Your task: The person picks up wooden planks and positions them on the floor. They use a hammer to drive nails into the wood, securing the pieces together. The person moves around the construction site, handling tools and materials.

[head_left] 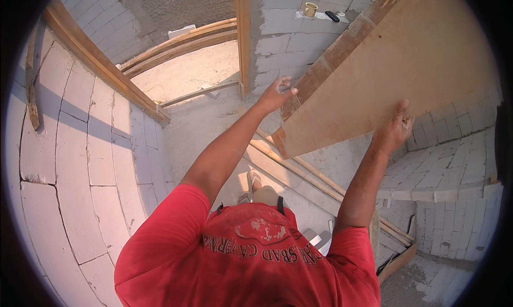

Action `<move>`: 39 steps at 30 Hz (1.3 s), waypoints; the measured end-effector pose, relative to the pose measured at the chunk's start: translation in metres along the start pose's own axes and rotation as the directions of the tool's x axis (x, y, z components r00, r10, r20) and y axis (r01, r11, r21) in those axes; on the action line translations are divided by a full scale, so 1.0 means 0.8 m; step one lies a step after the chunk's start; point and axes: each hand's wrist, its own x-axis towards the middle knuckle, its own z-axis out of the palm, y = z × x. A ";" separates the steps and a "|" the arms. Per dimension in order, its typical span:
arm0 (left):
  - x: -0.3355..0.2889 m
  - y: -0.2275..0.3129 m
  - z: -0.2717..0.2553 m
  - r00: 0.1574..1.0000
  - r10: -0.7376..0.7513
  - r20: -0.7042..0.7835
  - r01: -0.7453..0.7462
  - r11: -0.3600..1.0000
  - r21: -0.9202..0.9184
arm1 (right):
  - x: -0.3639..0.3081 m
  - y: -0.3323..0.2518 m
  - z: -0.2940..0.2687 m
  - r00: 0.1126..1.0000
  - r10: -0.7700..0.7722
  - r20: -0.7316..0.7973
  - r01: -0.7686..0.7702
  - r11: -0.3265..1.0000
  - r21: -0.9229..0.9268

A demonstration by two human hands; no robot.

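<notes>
A large light-brown plywood sheet [406, 61] is tilted up in front of me on the right. My right hand [394, 129] grips its lower edge, with the thumb on the near face and the fingers hidden behind. Against the sheet's far left side shows a darker, worn reddish-brown board [339, 53]. My left hand [274, 96] is raised by the left end of that board. Its fingers are loosely bent and apart, and nothing shows between them. Whether a fingertip touches the board's edge I cannot tell.
Long wooden poles [315, 173] and planks lie across the floor by my feet. A wooden door frame [243, 39] stands ahead, with stacked timber [181, 45] beyond. White block walls rise at both sides. A yellowish cup [310, 9] and a dark object [332, 16] sit on a ledge.
</notes>
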 end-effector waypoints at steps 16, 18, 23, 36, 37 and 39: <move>-0.798 -0.278 -0.250 -0.371 -0.895 -0.247 0.680 -0.081 -0.728 | 0.223 0.469 0.171 0.965 0.146 -0.216 -0.254 0.713 -0.653; -0.805 -0.277 -0.230 -0.385 -0.913 -0.134 0.502 -0.085 -0.861 | 0.193 0.540 0.168 0.931 0.163 -0.325 -0.355 0.602 -0.715; -0.668 -0.368 -0.246 -0.101 -0.953 -0.285 0.657 0.151 -0.738 | -0.088 0.694 0.223 0.844 0.529 0.091 -0.126 0.358 -0.925; -0.178 -0.373 -0.665 0.457 -0.881 0.122 0.870 0.415 -0.266 | -0.457 0.488 0.610 -0.385 0.610 0.693 0.171 0.785 -0.596; -0.152 -0.369 -0.697 0.499 -0.864 0.064 0.861 0.487 -0.148 | -0.444 0.485 0.638 -0.222 0.665 0.714 0.115 0.745 -0.658; -0.082 -0.355 -0.740 0.604 -0.797 -0.012 0.797 0.604 -0.019 | -0.414 0.503 0.664 0.132 0.709 0.693 0.040 0.694 -0.718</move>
